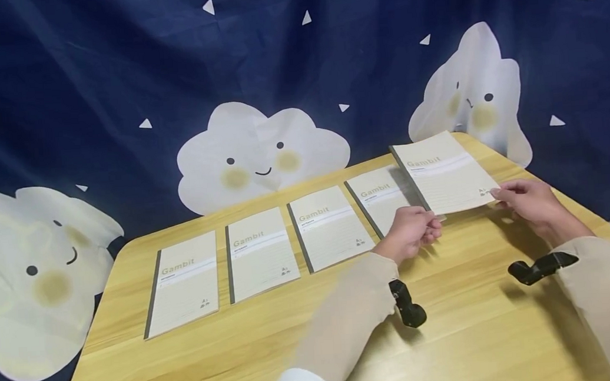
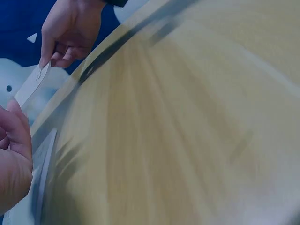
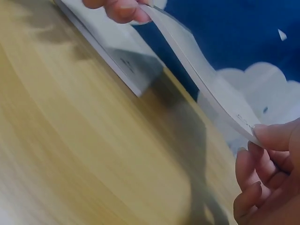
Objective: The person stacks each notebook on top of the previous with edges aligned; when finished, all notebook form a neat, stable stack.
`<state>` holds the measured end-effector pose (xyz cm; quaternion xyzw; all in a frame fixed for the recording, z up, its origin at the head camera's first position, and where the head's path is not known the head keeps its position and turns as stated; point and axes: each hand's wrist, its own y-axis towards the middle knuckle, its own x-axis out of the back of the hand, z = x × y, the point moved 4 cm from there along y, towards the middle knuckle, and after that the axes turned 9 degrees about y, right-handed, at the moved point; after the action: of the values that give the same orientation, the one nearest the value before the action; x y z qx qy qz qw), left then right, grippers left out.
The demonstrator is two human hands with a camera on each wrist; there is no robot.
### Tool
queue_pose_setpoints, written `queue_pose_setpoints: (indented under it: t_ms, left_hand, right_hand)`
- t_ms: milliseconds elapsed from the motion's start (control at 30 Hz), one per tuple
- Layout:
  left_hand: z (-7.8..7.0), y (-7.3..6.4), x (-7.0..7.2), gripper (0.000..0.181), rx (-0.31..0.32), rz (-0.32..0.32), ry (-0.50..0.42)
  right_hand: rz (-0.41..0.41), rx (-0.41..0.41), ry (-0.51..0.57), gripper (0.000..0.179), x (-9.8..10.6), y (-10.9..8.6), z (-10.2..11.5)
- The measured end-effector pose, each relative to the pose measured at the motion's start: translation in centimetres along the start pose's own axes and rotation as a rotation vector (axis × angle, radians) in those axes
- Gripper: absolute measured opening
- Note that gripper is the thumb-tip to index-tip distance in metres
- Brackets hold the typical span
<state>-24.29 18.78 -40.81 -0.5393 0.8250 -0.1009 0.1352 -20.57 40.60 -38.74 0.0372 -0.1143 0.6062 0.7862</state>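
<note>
A cream notebook [image 1: 444, 175] with a dark spine and the word Gambit is held above the table's right part. My left hand [image 1: 413, 233] pinches its lower left corner, and my right hand [image 1: 531, 207] pinches the lower right corner between thumb and fingers. In the right wrist view the lifted notebook [image 3: 201, 75] sags a little between the right hand [image 3: 272, 173] and the left fingers [image 3: 124, 10]. The left wrist view shows the left hand [image 2: 14, 159] at its edge. Partly beneath the lifted notebook lies a matching notebook [image 1: 379, 194].
Three more matching notebooks lie in a row to the left: one [image 1: 184, 284], another [image 1: 262, 255] and a third [image 1: 331, 229]. The wooden table [image 1: 216, 362] has rounded far corners. Behind it hangs a dark blue curtain [image 1: 114, 50] printed with white clouds.
</note>
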Motion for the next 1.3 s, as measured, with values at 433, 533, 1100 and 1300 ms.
queue_pose_setpoints:
  t_ms: [433, 533, 1100, 1300]
  left_hand:
    - [-0.1, -2.2, 7.3, 0.025, -0.021, 0.038, 0.084]
    - [0.0, -3.0, 9.0, 0.022, -0.022, 0.049, 0.114]
    - [0.2, -7.2, 16.9, 0.019, -0.001, -0.020, 0.210]
    - [0.5, -8.4, 18.9, 0.022, 0.001, -0.044, 0.257]
  right_hand:
    - [0.158, 0.092, -0.034, 0.014, -6.0, -0.8, 1.7]
    - [0.190, 0.095, -0.068, 0.023, -7.5, -1.2, 1.9]
    - [0.297, 0.195, -0.194, 0.029, -15.8, -1.8, 3.5]
    - [0.336, 0.215, -0.208, 0.029, -18.0, -2.1, 3.7]
